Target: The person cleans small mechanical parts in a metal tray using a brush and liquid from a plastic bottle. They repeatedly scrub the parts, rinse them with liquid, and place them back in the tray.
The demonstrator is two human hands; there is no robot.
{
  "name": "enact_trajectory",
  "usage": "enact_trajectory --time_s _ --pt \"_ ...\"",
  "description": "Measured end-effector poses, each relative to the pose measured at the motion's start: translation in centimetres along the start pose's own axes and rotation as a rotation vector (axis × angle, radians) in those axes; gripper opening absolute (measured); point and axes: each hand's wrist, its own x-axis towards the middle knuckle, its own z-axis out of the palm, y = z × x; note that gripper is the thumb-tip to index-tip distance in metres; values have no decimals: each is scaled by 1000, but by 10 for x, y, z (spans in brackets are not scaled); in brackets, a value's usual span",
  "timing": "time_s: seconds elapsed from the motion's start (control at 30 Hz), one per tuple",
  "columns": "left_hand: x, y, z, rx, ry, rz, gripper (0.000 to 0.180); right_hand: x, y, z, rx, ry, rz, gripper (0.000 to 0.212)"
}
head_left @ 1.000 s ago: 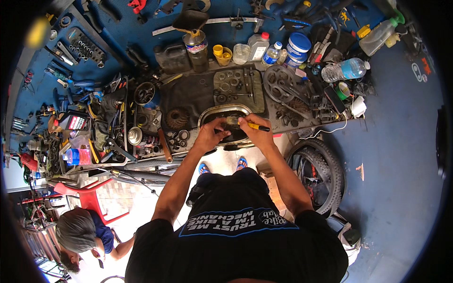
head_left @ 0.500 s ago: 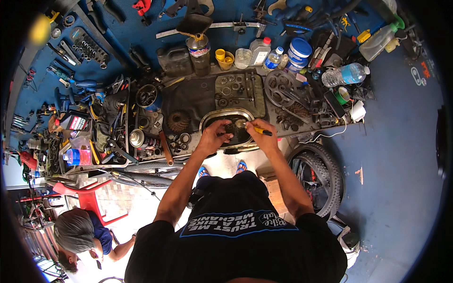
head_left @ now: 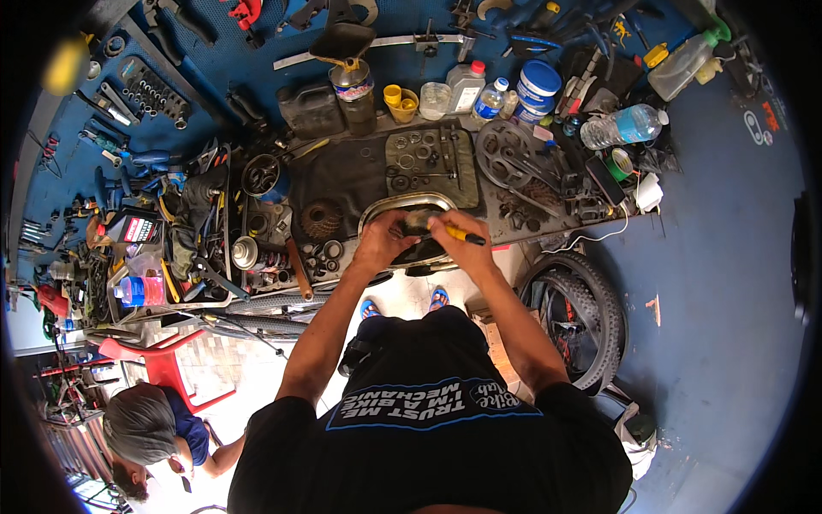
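Note:
Both my hands are over a metal tray (head_left: 408,201) with a pale rim and dark contents, at the near edge of the bench. My right hand (head_left: 471,253) is closed round a brush; its yellow handle with a black end (head_left: 465,236) sticks out to the right. The brush's brownish bristles (head_left: 418,220) reach toward my left fingers. My left hand (head_left: 378,244) is at the tray's left side, fingers curled together over the dark inside. Whatever they hold is too dark and covered to make out.
A sprocket cassette (head_left: 322,218) lies left of the tray, near a wooden-handled tool (head_left: 299,270). Small parts rest on a cloth (head_left: 424,163) behind it, cranks (head_left: 505,154) to the right. Bicycle tyres (head_left: 582,317) stand below the bench. Another person (head_left: 141,424) crouches at lower left.
My right hand has moved left, bringing the brush closer to my left hand. My left fingers have closed in over the tray. The whole view has shifted slightly.

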Motion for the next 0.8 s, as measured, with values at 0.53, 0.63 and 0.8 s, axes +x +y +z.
enact_trajectory --time_s 0.53,0.63,0.8 --pt "0 8 6 -160 32 -17 63 10 9 -5 50 74 72 27" --pt "-4 -3 2 -150 39 23 57 13 13 -19 -128 28 70 32" --pt "2 18 2 -531 -29 -186 49 5 54 -12 -270 6 9 32"
